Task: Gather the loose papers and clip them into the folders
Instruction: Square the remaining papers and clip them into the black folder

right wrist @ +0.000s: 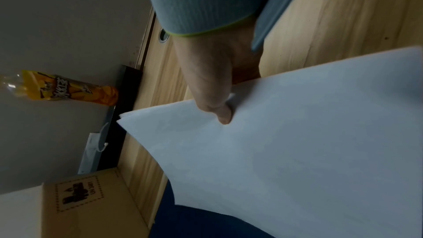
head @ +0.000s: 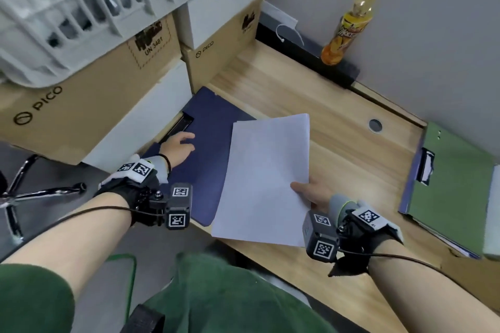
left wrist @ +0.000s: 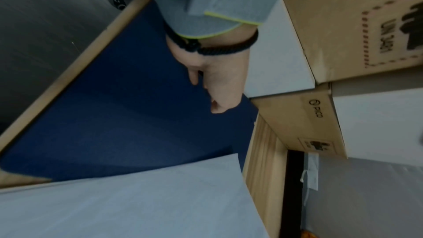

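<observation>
Paper first: your right hand [head: 313, 192] pinches the white paper sheets [head: 266, 178] at their near right edge, held over the wooden desk [head: 338, 127]. Left of them lies the dark blue clipboard folder [head: 213, 127], long axis running away from you; your left hand [head: 177, 147] rests on it with fingers relaxed, beside the black clip [head: 180, 124].

Papers over the blue folder

Our right hand [head: 313, 192] pinches white papers [head: 266, 178] above the bench [head: 338, 127]; our left hand [head: 178, 147] rests on the blue folder [head: 213, 127] beside its clip [head: 181, 124].

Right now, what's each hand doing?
Left hand: open, resting on the dark blue folder.
Right hand: pinching the white paper sheets.
</observation>
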`<state>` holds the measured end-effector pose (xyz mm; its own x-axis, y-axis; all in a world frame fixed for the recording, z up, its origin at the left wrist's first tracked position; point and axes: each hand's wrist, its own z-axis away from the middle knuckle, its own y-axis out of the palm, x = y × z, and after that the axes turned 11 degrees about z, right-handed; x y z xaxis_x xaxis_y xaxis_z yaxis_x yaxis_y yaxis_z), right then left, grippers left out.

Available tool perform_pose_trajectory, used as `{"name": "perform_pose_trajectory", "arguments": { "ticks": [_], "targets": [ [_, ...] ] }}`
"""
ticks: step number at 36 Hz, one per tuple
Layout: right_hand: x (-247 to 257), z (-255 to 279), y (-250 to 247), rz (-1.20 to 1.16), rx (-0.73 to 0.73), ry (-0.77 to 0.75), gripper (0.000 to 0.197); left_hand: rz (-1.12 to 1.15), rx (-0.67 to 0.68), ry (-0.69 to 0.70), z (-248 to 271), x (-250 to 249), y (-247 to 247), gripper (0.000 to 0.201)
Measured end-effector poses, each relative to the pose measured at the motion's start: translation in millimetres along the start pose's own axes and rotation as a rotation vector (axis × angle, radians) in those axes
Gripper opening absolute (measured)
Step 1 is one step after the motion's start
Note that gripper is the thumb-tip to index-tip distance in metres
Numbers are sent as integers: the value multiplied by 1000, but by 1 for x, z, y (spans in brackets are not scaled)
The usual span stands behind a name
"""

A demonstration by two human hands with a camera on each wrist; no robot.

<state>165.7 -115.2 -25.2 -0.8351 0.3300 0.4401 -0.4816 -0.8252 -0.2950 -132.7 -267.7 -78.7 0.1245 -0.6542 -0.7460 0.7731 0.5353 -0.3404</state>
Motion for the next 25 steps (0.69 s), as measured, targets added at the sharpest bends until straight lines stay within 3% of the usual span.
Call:
{"name": "perform_pose_trajectory", "arguments": {
  "ticks": [12, 17, 25],
  "targets": [
    [-15, -3, -13, -17, -32, 44, 35, -265, -16, -110, -16, -4, 13, 50],
    [-39, 0, -27, -45, -86, 54, 35, -128, 200, -143, -9, -35, 52, 45],
    [-89, 4, -41, -213, -285, 134, 20, -145, 477, -210, 14, -65, 128, 36]
  ]
}}
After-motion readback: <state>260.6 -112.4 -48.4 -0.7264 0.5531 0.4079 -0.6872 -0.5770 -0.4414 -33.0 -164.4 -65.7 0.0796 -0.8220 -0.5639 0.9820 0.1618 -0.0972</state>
